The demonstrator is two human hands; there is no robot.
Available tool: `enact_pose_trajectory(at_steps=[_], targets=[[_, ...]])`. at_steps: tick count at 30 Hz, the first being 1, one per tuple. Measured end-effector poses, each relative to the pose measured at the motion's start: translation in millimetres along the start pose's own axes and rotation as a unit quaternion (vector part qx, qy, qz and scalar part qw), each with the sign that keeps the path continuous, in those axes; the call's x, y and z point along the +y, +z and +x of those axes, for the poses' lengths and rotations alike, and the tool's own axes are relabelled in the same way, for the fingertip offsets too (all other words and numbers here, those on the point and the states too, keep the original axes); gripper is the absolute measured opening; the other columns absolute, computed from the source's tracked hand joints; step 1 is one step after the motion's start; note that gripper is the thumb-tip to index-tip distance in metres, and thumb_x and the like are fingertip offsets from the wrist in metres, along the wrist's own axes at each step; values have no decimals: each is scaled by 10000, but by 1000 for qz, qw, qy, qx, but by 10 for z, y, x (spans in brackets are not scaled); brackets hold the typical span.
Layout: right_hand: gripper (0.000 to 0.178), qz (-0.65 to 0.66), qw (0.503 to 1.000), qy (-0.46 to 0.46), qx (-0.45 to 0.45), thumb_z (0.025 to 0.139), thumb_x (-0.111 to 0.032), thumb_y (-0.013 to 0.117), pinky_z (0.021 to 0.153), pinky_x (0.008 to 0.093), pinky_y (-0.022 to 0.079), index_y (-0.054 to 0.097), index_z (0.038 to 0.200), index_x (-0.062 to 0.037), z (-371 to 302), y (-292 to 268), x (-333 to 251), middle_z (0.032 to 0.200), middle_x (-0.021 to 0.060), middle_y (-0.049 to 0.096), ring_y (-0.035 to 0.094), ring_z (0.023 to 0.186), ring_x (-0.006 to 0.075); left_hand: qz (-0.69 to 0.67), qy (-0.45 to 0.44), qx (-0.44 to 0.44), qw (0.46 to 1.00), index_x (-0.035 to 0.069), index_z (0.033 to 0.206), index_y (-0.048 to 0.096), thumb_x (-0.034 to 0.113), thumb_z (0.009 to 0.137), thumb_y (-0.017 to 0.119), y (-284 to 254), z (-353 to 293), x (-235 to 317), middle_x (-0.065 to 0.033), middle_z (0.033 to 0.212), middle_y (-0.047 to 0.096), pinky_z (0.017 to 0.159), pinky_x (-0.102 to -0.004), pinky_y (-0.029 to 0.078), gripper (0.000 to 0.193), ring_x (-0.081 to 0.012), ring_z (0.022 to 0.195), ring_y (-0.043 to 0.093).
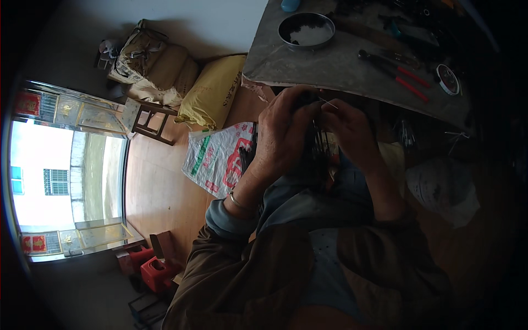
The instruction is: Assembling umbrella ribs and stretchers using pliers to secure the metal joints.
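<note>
Just off the near edge of the workbench, my two hands meet above my lap. My left hand [280, 132] has its fingers curled round a dark piece whose shape is lost in shadow. Long thin dark strands [319, 144] hang between the hands; what they belong to is unclear. My right hand [352, 129] has its fingertips closed on a fine pale wire [329, 103], which reaches up toward the left hand's fingers. A metal bangle [237, 201] circles my left wrist.
On the workbench [341, 69] lie a round metal dish [306, 43] with white and black contents, red-handled pliers [412, 88] and a round tin [447, 80]. A printed white sack [217, 159], a yellow sack [212, 91], a wooden stool [154, 124] and red plastic stools [157, 272] stand leftward.
</note>
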State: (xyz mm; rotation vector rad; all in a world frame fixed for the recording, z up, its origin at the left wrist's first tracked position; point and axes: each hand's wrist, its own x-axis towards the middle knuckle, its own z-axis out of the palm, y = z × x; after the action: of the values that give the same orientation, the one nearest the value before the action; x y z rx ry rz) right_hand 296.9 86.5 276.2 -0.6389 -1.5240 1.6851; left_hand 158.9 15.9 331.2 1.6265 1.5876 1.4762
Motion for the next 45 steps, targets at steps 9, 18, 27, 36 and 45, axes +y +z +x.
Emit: enact_pose_trajectory(at_steps=[9, 18, 27, 36, 45], targets=[[163, 5, 994, 60, -89, 901, -151, 591, 573, 209, 436, 605, 813, -15, -16, -120, -156, 678, 10, 579, 538, 617, 57, -5, 9, -28, 1000, 11, 1069, 536, 92, 888, 548, -22, -24, -35, -109, 870, 600, 732, -322, 491, 199, -225, 808, 624], [148, 28, 991, 67, -112, 909, -120, 572, 569, 218, 423, 594, 813, -8, -41, -117, -193, 686, 11, 571, 524, 623, 58, -140, -26, -207, 968, -1, 1035, 526, 218, 936, 552, -199, 91, -35, -91, 1012, 512, 785, -292, 464, 242, -172, 919, 562], [130, -213, 974, -25, -79, 897, -136, 615, 597, 218, 465, 626, 890, -6, 31, -176, -332, 720, 43, 627, 593, 695, 71, -174, -19, -128, 976, 5, 1078, 517, 299, 966, 512, -95, -6, -243, -72, 954, 545, 762, -273, 457, 315, -142, 830, 548], [205, -328, 888, -320, -42, 873, -215, 644, 571, 289, 495, 613, 931, -21, 265, 5, -488, 812, 89, 612, 625, 677, 202, -266, -74, -114, 954, 27, 1143, 463, 339, 999, 434, 7, -67, -351, -8, 800, 516, 640, -211, 406, 346, -63, 711, 465], [317, 8, 992, 76, -99, 964, -233, 479, 444, 225, 351, 550, 710, -58, 178, 52, -349, 574, -32, 490, 454, 506, 37, -326, -84, -10, 942, 74, 785, 474, 527, 991, 241, 157, -87, -341, 18, 632, 446, 493, -206, 304, 549, -54, 555, 390]])
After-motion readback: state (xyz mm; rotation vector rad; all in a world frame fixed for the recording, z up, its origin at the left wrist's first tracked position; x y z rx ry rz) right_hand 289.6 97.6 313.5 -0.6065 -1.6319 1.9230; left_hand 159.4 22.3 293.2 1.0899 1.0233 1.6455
